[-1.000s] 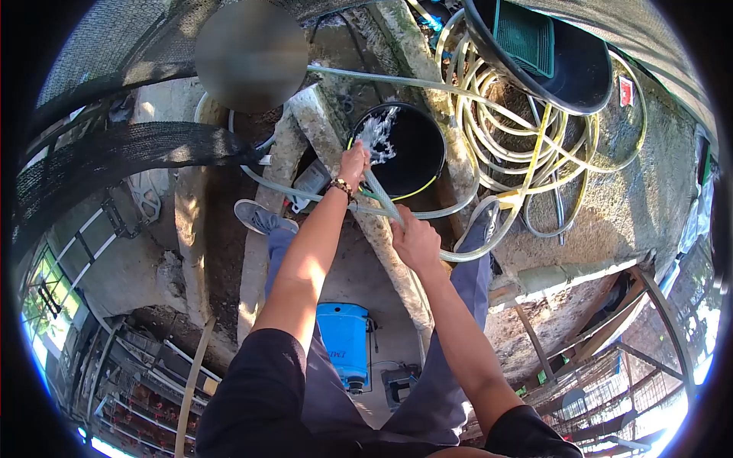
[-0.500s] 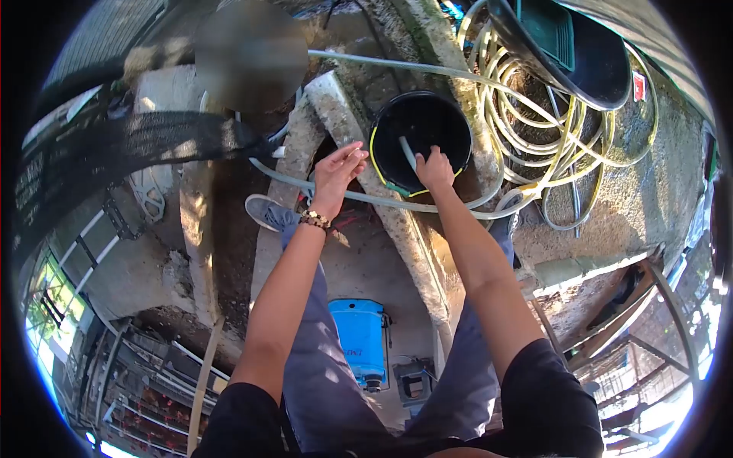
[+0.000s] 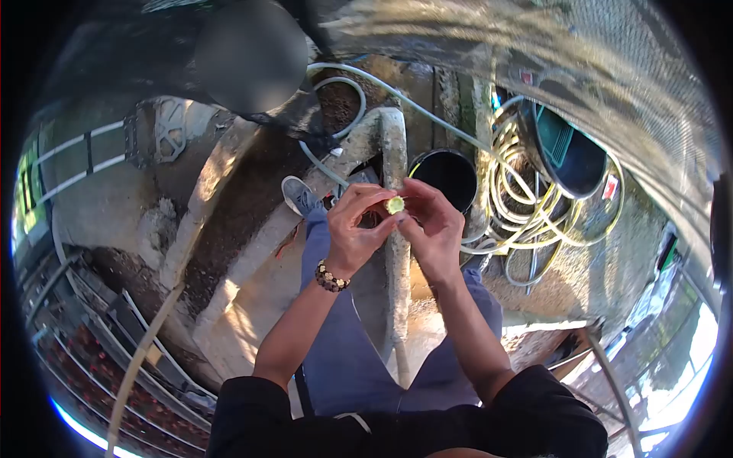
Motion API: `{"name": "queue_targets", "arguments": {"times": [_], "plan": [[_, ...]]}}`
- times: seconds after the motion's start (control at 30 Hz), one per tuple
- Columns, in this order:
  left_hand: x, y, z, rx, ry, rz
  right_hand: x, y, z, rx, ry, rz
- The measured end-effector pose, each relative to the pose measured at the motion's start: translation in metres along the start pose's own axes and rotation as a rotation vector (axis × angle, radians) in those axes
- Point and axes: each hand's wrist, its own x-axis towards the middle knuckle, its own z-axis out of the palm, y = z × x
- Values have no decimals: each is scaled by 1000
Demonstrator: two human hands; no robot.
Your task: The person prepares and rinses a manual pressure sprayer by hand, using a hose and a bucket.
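Note:
My left hand and my right hand meet in front of my body. Their thumbs and fingers pinch a small round pale yellow-green piece with a ridged edge; its exact kind is too small to tell. Just beyond my right fingers stands a black bucket, partly covered by that hand. A pale hose arcs across behind both hands, and one stretch of it runs down behind my left fingers.
To the right lies a coil of yellowish hose, beside a large black basin holding a green tray. Concrete curbs run between my legs and to the left. Dark netting hangs at the upper left.
My right hand has left the bucket and the hose end in it, and joined my left hand. The view has shifted; the blue container between my legs no longer shows.

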Motion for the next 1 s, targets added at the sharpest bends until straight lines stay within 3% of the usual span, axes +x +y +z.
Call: {"name": "queue_targets", "arguments": {"times": [0.2, 0.33, 0.47, 0.6, 0.73, 0.83, 0.9, 0.97, 1.0], "plan": [[-1, 95, -8, -284, 305, 265, -21, -116, 50, -347, -155, -441], [8, 169, -50, -363, 434, 526, -38, -196, 102, -270, -375, -581], [7, 234, -121, -273, 559, 581, -58, -257, 174, -71, -535, -496], [7, 276, -216, -205, 666, 566, -58, -293, 240, 49, -463, -318], [1, 298, -312, -172, 663, 445, -58, -315, 297, 60, -487, -348], [-10, 322, -369, -124, 662, 442, -42, -308, 294, -120, -643, -227], [-20, 339, -394, -58, 726, 550, 22, -212, 234, -1313, -302, -11], [-29, 364, -414, 16, 786, 647, -22, -183, 189, -1878, -311, 128], [-38, 377, -424, 2, 803, 700, -40, -191, 187, -1892, -387, 434]]}}
